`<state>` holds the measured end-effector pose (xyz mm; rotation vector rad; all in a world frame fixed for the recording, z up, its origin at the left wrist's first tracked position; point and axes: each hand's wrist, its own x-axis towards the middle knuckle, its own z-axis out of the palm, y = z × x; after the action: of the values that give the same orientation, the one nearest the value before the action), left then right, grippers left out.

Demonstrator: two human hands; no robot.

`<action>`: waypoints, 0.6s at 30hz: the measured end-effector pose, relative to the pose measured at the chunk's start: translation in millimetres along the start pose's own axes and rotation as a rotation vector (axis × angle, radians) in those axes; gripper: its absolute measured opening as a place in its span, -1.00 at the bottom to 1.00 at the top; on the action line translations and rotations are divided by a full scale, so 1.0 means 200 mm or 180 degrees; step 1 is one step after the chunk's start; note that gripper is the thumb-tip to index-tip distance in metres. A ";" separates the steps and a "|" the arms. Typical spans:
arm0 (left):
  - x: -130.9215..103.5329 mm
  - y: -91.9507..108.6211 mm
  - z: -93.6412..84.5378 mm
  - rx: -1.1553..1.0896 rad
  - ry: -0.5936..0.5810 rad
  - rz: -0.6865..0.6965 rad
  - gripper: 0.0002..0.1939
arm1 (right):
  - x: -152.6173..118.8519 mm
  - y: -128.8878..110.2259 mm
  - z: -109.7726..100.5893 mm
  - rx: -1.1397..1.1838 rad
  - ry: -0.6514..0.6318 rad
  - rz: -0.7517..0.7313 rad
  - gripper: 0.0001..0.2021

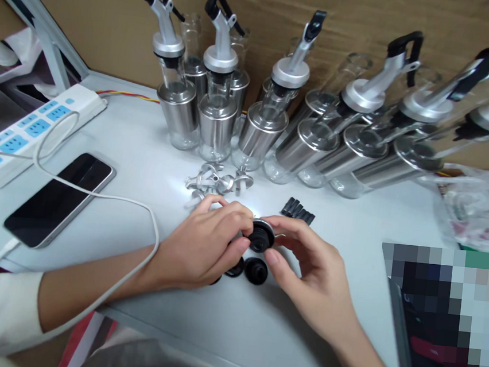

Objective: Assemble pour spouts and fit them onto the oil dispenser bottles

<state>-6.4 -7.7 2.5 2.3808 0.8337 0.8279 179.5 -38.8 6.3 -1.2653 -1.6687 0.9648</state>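
Above the table, in the head view, my left hand (pixel 215 244) and my right hand (pixel 319 283) meet on one bottle pourer (pixel 260 238). Its black ribbed stopper faces me, with a thin silver rim behind it. The left thumb and forefinger pinch it from the left. Right fingers curl round its other side, and the thumb lies near its lower edge. The part behind the rim is mostly hidden. Just below are loose black stoppers (pixel 255 272), partly covered by the left hand. Silver pourer spouts (pixel 223 180) lie in a pile beyond my hands, beside several small black levers (pixel 298 210).
Glass bottles with steel sleeves (pixel 216 126) stand along the cardboard (pixel 266 1) at the back; the front ones carry pourers. At left are a phone (pixel 59 200) and a power strip (pixel 37 129); a white cable (pixel 147 204) crosses my left forearm. Clear plastic bags (pixel 480 206) lie at right.
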 end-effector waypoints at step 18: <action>0.00 0.01 0.00 0.0250 0.0078 -0.0422 -0.77 | -0.02 0.03 0.00 -0.0198 0.0126 -0.0325 -0.63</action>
<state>-5.4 -8.7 4.0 2.3568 1.0394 0.7857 182.1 -41.0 -0.1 -1.2194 -1.7267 0.8273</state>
